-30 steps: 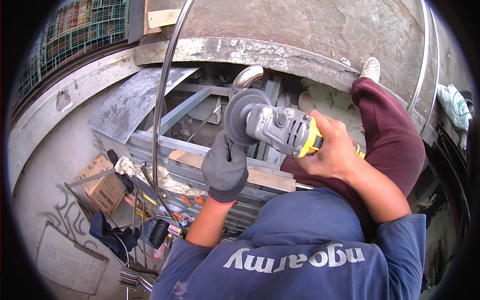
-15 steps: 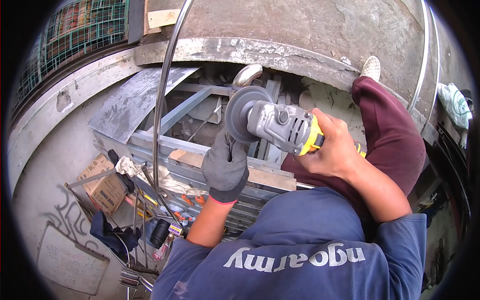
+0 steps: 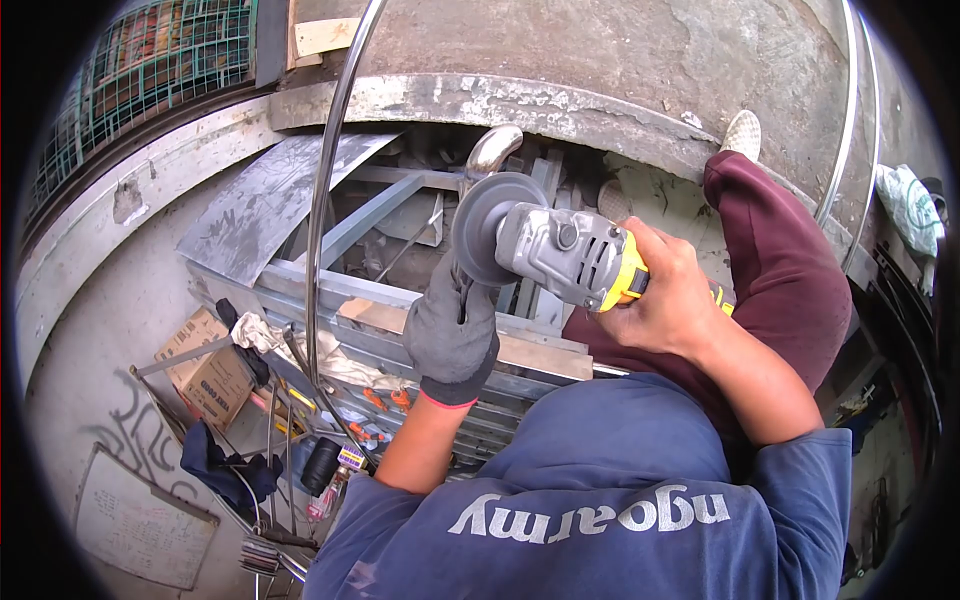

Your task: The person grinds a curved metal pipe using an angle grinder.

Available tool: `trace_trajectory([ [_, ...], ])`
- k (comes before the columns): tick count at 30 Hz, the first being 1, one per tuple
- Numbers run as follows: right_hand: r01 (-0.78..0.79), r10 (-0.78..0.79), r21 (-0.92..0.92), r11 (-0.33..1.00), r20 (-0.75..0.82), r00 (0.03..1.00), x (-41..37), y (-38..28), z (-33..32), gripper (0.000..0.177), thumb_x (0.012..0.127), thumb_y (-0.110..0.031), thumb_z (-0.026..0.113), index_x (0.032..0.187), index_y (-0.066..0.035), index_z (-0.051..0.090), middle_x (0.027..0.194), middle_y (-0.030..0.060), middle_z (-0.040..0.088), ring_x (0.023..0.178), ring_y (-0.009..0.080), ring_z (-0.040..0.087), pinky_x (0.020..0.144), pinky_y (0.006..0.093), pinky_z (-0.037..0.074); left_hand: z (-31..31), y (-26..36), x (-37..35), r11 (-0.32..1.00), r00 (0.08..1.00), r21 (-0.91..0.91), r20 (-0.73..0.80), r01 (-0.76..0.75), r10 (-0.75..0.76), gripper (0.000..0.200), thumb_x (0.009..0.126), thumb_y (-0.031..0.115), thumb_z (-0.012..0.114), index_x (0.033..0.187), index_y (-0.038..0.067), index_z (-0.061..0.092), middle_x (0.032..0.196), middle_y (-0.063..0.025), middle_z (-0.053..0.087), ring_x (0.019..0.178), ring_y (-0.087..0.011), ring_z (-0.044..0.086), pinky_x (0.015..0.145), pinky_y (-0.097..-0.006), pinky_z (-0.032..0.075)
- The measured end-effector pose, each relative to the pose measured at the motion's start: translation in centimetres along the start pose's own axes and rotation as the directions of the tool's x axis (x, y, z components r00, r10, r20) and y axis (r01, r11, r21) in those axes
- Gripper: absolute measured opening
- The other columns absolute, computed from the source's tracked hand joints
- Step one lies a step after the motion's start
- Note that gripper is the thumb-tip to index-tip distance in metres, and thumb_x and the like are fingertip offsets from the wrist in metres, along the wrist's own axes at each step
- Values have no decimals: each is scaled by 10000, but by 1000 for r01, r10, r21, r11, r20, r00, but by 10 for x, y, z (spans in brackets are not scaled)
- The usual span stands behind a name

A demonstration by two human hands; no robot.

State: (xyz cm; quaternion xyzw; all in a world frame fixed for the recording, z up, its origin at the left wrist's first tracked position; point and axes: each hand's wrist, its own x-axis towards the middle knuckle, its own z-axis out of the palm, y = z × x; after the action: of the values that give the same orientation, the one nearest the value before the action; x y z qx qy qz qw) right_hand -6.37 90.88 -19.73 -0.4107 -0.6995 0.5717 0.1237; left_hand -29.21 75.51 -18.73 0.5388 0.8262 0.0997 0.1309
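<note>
1. The steel frames (image 3: 370, 222) lie under both hands, presumably giving the work a firm base.
2. A wooden strip (image 3: 545, 358) lies along their near side, below the gloved hand, perhaps as a softer rest over the metal.
3. The angle grinder (image 3: 568, 258) hangs above the frames, its head pointing toward the gloved side. Its body runs back into the bare palm, which seems to suit bearing its weight.
4. The right hand (image 3: 662, 290) is bare and clenched around the yellow-and-black body, fingers over the upper side, thumb below; the grinder's head juts out past them.
5. The left hand (image 3: 450, 335) wears a grey glove, probably against heat and sharp edges. Its fingertips go behind the disc, so I cannot tell what they grasp.
6. The grinding disc (image 3: 474, 235) stands between the gloved fingers and the tube's visible bend, overlapping both in view; contact is unclear.
7. The bent metal tube (image 3: 492, 148) shows its shiny curve beyond the disc, apart from the bare fingers.
</note>
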Motion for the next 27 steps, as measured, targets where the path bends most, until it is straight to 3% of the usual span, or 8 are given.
trace_trajectory([
  [7,-32,33,-33,999,40,999,-2,-2,-4,522,691,-150,894,1153,-38,680,942,230,747,920,471,751,827,518,610,2,-3,-2,1000,1000,-4,6,19,-19,348,1033,137,733,1374,72,712,984,-172,788,784,-405,744,689,-485,581],
  [10,-17,17,-20,1000,12,1000,-1,0,-2,527,692,-157,897,1159,-42,680,937,226,746,921,471,750,829,524,608,9,-6,-2,1000,998,-27,-65,9,-11,443,982,240,802,1392,92,723,864,-165,764,707,-382,712,664,-500,559],
  [13,-36,36,-8,999,31,999,-1,0,-3,536,691,-158,898,1168,-45,680,937,222,745,919,467,750,829,528,605,8,-4,-3,1000,997,-5,-72,15,-15,456,978,235,808,1401,93,716,862,-158,764,700,-373,708,665,-491,559],
  [16,-27,28,-28,999,50,998,-3,-1,-2,539,694,-156,899,1172,-45,679,931,217,744,912,464,750,826,529,603,0,4,2,999,999,-39,-53,-14,12,421,1010,124,758,1421,52,702,908,-180,770,752,-392,732,668,-477,570],
  [27,16,-16,-38,999,0,1000,-2,0,-1,524,695,-157,890,1160,-45,677,909,217,737,905,470,747,812,532,600,2,0,0,996,995,26,-55,-86,87,477,993,89,772,1454,10,675,950,-170,778,739,-368,726,662,-457,566],
])
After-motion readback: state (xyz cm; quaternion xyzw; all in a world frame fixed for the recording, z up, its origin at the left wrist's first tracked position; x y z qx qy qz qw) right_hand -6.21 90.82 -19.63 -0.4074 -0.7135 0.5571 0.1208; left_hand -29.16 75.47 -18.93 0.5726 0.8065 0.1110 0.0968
